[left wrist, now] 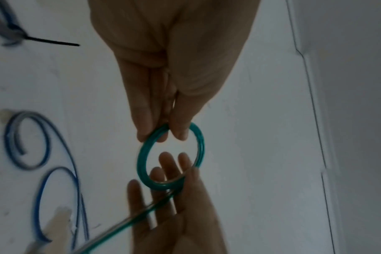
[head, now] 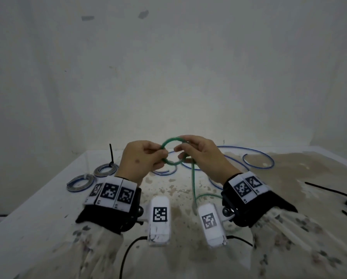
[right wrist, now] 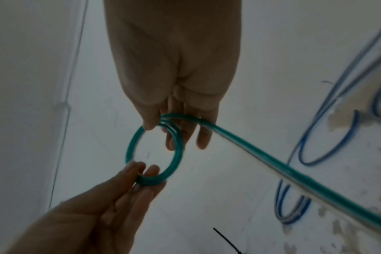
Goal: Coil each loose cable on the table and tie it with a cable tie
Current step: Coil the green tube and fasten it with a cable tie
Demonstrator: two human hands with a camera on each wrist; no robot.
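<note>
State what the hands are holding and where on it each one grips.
Both hold the green cable by its coiled loop: the left hand pinches the loop's left side, the right hand grips the opposite side, where the loose tail leaves the coil.

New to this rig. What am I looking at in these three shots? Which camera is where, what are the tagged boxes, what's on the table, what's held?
No robot here: a person works with bare hands. The big picture comes from a head camera looking down. The other two come from the white marker-tagged boxes strapped to each wrist, looking along the fingers.

The left hand pinches one side of a green cable already wound into a small coil. The right hand holds the opposite side, and the uncoiled tail hangs down to the white table.

On the table: two finished coils at the left, one with a black cable tie sticking up; a loose blue cable behind the hands; spare black ties at the right.
</note>
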